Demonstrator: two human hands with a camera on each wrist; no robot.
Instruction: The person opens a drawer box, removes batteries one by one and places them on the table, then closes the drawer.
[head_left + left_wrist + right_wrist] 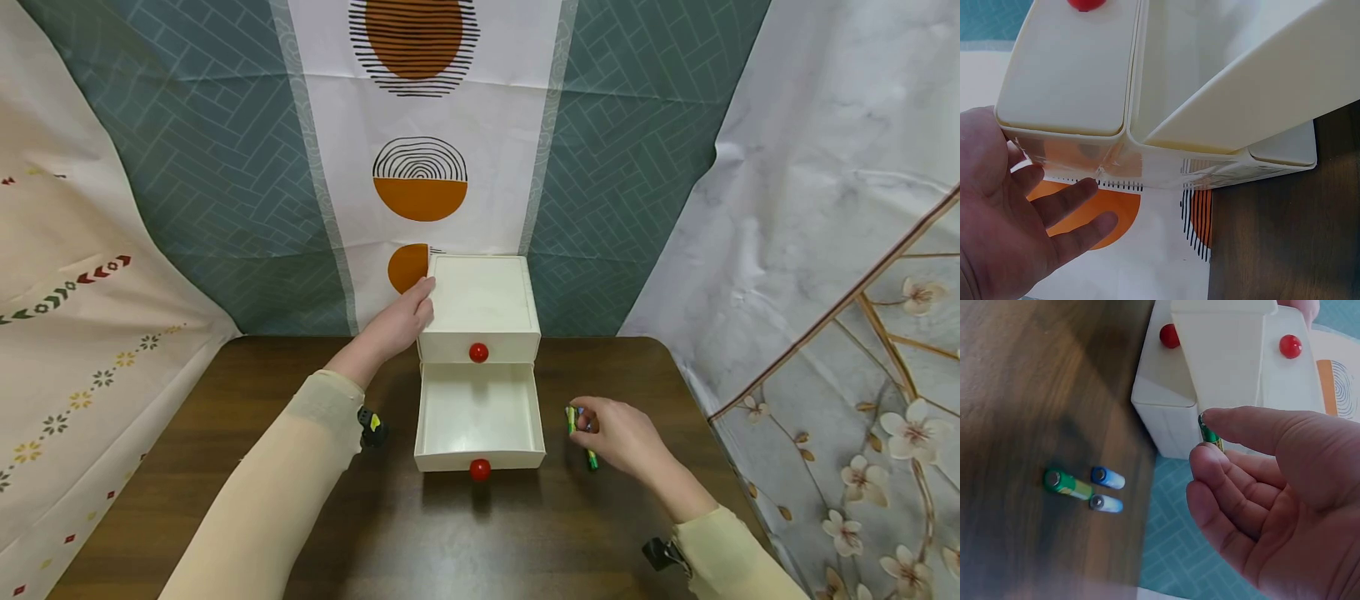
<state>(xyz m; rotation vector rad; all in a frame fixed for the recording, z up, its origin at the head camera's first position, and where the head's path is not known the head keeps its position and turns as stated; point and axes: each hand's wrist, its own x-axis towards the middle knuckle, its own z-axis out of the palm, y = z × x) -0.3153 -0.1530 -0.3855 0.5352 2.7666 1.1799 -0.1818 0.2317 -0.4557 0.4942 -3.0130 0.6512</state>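
A small cream drawer cabinet (pixel 480 292) stands at the back of the table, its middle drawer (pixel 480 412) pulled out with bare floor showing. My left hand (pixel 401 323) rests against the cabinet's upper left side, fingers loosely extended in the left wrist view. To the right of the drawer, my right hand (pixel 618 432) pinches a green battery (pixel 1209 431) between thumb and fingers. Below that hand, a larger green battery (pixel 1067 483) and two blue-and-white batteries (pixel 1108 477) lie on the table.
Red round knobs (pixel 478 352) mark the drawer fronts. The dark wooden table (pixel 420 542) extends in front of the cabinet. Patterned cloth (pixel 637 167) hangs right behind it, with more cloth at both sides.
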